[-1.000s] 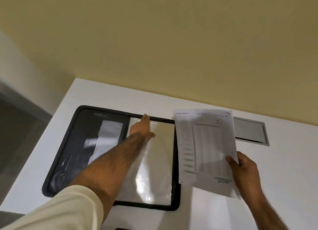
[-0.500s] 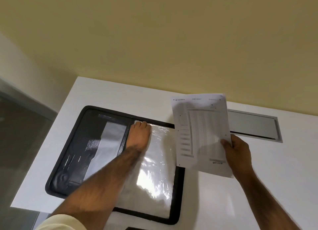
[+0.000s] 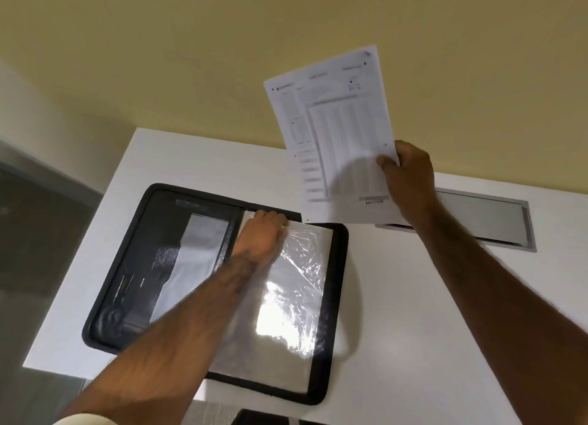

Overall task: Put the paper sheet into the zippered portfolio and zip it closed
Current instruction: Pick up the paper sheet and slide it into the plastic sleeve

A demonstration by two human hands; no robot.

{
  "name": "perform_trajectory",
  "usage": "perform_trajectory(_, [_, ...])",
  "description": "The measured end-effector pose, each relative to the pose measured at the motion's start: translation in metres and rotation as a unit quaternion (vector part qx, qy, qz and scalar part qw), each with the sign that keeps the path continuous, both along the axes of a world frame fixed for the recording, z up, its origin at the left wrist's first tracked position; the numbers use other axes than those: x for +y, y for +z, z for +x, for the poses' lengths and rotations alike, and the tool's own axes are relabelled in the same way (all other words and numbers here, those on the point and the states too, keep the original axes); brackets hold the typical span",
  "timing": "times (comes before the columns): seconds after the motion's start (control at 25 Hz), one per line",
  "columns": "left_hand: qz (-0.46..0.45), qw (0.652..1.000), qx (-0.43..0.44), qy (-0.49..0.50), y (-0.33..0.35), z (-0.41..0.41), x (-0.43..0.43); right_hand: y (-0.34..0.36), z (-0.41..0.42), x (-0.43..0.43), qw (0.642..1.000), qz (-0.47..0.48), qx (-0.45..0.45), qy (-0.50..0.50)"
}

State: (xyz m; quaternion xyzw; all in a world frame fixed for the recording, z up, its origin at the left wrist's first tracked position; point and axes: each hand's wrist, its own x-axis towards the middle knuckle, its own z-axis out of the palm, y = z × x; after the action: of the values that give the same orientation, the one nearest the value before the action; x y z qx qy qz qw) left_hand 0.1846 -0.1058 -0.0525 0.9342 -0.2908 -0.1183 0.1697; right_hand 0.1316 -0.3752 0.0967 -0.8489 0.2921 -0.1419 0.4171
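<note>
White paper sheet (image 3: 337, 132): printed table, raised.
Right hand (image 3: 410, 179): pinches sheet's edge.
Left hand (image 3: 262, 233): grips clear sleeve (image 3: 296, 297) in open portfolio (image 3: 133, 259).

Head camera looks forward and down, close over the table (image 3: 397, 329).

A pale yellow wall (image 3: 191, 42) stands behind the white table (image 3: 445, 329). A grey metal hatch (image 3: 483, 214) sits flush in its top. Dark grey floor (image 3: 31, 240) shows at the left.

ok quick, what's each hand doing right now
Left hand: fingers curled over the top edge of the plastic sleeve, apparently gripping it.
Right hand: pinching the paper sheet, held up in the air.
</note>
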Motion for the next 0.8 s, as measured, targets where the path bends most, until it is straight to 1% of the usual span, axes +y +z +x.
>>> perform_trajectory(0.08, [-0.022,1.0,0.011,0.015,-0.005,0.001,-0.001,0.003,0.02,0.005,0.999,-0.006,-0.02,0.026])
perform_trajectory(0.12, [-0.016,0.999,0.019,0.02,-0.006,0.003,-0.003,0.004,0.028,0.008,0.999,-0.014,-0.024,0.038])
perform_trajectory(0.24, [0.046,0.999,-0.007,0.018,-0.005,0.005,-0.01,0.001,0.048,0.017,0.996,-0.048,-0.021,0.075])
perform_trajectory(0.28, [0.048,0.998,-0.013,0.023,-0.004,0.004,-0.012,-0.001,0.054,0.021,0.994,-0.056,-0.019,0.088])
perform_trajectory(0.44, [0.0,0.998,0.02,0.056,0.0,-0.004,-0.008,-0.01,0.072,0.034,0.989,-0.084,-0.005,0.121])
perform_trajectory(0.52, [-0.004,0.999,0.029,0.043,0.001,-0.001,-0.006,-0.013,0.076,0.038,0.989,-0.082,0.002,0.127])
perform_trajectory(0.64, [0.01,1.0,0.012,0.015,0.0,0.001,-0.007,-0.015,0.077,0.039,0.989,-0.073,-0.003,0.13])
perform_trajectory(0.8, [0.02,0.999,0.044,0.005,-0.002,0.0,-0.01,-0.016,0.076,0.034,0.989,-0.072,0.003,0.129])
